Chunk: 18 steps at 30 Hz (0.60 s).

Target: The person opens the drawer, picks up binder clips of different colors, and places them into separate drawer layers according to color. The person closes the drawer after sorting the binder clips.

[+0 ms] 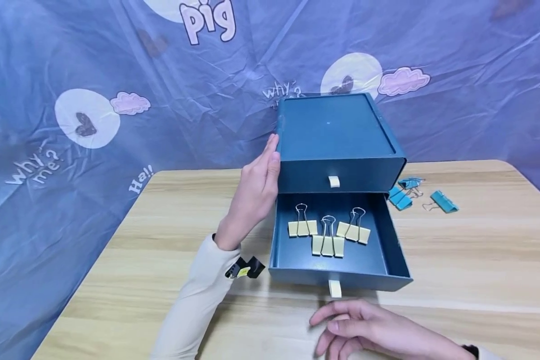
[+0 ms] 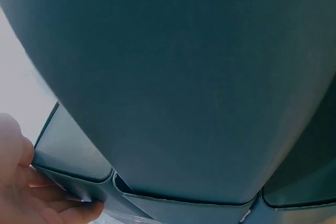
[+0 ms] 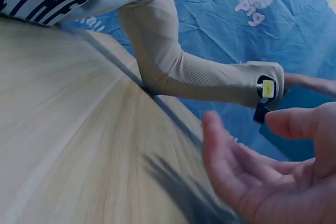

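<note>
A dark blue two-drawer box stands on the table, its upper drawer closed and its lower drawer pulled out. Three pale yellow binder clips lie in the lower drawer. With straight fingers, my left hand rests against the left side of the box; the left wrist view shows that hand at the box's edge. My right hand hovers just in front of the lower drawer's cream pull tab, fingers loosely bent and holding nothing. In the right wrist view its fingers are relaxed.
Several teal binder clips lie on the table right of the box, one apart from the others. A blue printed cloth hangs behind the wooden table. A small black device sits on the left wrist.
</note>
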Each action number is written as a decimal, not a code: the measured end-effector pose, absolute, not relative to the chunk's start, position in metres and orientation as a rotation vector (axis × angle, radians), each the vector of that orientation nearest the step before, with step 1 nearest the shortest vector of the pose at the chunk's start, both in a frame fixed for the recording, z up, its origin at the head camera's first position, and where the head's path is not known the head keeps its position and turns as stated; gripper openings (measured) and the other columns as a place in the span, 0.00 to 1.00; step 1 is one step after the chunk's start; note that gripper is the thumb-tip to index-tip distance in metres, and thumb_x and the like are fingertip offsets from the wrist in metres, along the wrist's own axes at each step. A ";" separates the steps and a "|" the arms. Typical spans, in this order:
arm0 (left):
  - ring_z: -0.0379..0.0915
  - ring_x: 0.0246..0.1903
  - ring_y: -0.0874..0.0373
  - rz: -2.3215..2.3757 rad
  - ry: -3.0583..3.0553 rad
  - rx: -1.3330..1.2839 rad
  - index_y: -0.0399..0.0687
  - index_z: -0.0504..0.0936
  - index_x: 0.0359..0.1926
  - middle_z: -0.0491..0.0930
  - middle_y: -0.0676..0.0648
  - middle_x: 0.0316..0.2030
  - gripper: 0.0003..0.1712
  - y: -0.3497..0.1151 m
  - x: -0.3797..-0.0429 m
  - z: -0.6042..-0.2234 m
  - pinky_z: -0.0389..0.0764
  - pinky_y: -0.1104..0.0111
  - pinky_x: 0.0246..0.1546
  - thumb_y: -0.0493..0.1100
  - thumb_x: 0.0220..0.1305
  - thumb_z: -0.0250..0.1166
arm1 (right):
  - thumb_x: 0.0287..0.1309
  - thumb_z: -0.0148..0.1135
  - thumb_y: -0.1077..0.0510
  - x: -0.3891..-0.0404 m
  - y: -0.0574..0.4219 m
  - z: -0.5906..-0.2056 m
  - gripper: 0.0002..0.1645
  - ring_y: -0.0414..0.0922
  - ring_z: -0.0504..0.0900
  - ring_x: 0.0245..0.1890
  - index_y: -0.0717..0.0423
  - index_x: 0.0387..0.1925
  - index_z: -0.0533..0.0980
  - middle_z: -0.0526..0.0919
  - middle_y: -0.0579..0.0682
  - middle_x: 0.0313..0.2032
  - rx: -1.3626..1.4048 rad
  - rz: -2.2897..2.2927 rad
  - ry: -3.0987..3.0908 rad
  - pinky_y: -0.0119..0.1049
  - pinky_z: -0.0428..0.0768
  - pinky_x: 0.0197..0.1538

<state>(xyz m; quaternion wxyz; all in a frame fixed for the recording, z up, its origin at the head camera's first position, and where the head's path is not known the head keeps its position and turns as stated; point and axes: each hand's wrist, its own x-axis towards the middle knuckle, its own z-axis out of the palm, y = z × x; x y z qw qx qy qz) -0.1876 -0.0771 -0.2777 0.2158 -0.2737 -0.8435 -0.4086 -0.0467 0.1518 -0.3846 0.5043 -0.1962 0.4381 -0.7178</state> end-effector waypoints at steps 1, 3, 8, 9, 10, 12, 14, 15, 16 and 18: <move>0.52 0.70 0.58 -1.128 -2.340 -0.760 0.33 0.60 0.70 0.59 0.39 0.70 0.29 -0.077 -0.188 -0.278 0.56 0.71 0.68 0.47 0.79 0.36 | 0.75 0.36 0.62 -0.047 0.152 -0.385 0.23 0.44 0.81 0.47 0.73 0.64 0.60 0.79 0.62 0.53 -0.444 -1.756 1.017 0.35 0.77 0.55; 0.53 0.69 0.58 -1.116 -2.344 -0.761 0.33 0.60 0.70 0.59 0.39 0.70 0.28 -0.077 -0.187 -0.279 0.56 0.70 0.67 0.47 0.79 0.37 | 0.75 0.35 0.63 -0.048 0.154 -0.384 0.23 0.46 0.81 0.48 0.70 0.66 0.59 0.78 0.63 0.54 -0.392 -1.806 0.949 0.38 0.76 0.57; 0.53 0.69 0.58 -1.107 -2.337 -0.747 0.33 0.60 0.70 0.60 0.39 0.69 0.28 -0.079 -0.187 -0.278 0.57 0.70 0.67 0.47 0.79 0.37 | 0.75 0.36 0.64 -0.051 0.154 -0.379 0.21 0.49 0.81 0.50 0.69 0.64 0.60 0.76 0.65 0.56 -0.372 -1.870 0.910 0.42 0.75 0.59; 0.53 0.69 0.59 -1.107 -2.335 -0.748 0.33 0.60 0.70 0.60 0.39 0.69 0.28 -0.079 -0.187 -0.278 0.57 0.70 0.67 0.47 0.79 0.37 | 0.75 0.36 0.64 -0.051 0.154 -0.379 0.21 0.50 0.80 0.50 0.69 0.63 0.61 0.76 0.65 0.56 -0.376 -1.870 0.910 0.42 0.75 0.59; 0.53 0.69 0.59 -1.109 -2.331 -0.752 0.33 0.60 0.70 0.60 0.39 0.69 0.28 -0.079 -0.188 -0.278 0.57 0.69 0.67 0.47 0.79 0.37 | 0.75 0.36 0.64 -0.051 0.155 -0.378 0.20 0.50 0.80 0.50 0.68 0.63 0.61 0.76 0.65 0.56 -0.381 -1.870 0.910 0.42 0.75 0.59; 0.53 0.69 0.59 -1.116 -2.325 -0.764 0.33 0.60 0.70 0.60 0.38 0.69 0.29 -0.079 -0.189 -0.278 0.57 0.69 0.67 0.47 0.79 0.37 | 0.75 0.35 0.64 -0.051 0.155 -0.378 0.20 0.50 0.80 0.50 0.67 0.62 0.62 0.76 0.64 0.56 -0.383 -1.874 0.904 0.41 0.75 0.59; 0.53 0.69 0.59 -1.123 -2.324 -0.771 0.33 0.60 0.70 0.60 0.38 0.69 0.29 -0.078 -0.189 -0.278 0.57 0.69 0.67 0.47 0.79 0.37 | 0.75 0.35 0.64 -0.050 0.156 -0.377 0.20 0.50 0.80 0.50 0.67 0.62 0.63 0.77 0.63 0.56 -0.385 -1.881 0.897 0.41 0.75 0.59; 0.53 0.69 0.59 -1.124 -2.325 -0.772 0.33 0.60 0.70 0.60 0.38 0.69 0.29 -0.078 -0.190 -0.278 0.57 0.70 0.67 0.47 0.79 0.37 | 0.75 0.34 0.64 -0.050 0.156 -0.376 0.20 0.49 0.80 0.50 0.67 0.62 0.63 0.77 0.63 0.56 -0.386 -1.883 0.893 0.40 0.75 0.59; 0.53 0.69 0.59 -1.125 -2.327 -0.771 0.33 0.60 0.70 0.60 0.38 0.69 0.29 -0.078 -0.190 -0.279 0.56 0.70 0.67 0.47 0.79 0.37 | 0.75 0.34 0.64 -0.050 0.157 -0.375 0.20 0.49 0.80 0.50 0.67 0.62 0.63 0.77 0.63 0.56 -0.393 -1.884 0.891 0.40 0.75 0.59; 0.53 0.69 0.59 -1.126 -2.330 -0.767 0.33 0.60 0.70 0.60 0.38 0.69 0.29 -0.077 -0.190 -0.279 0.56 0.70 0.68 0.47 0.79 0.37 | 0.75 0.33 0.65 -0.050 0.158 -0.373 0.21 0.49 0.80 0.50 0.67 0.62 0.64 0.77 0.63 0.56 -0.406 -1.889 0.893 0.40 0.75 0.59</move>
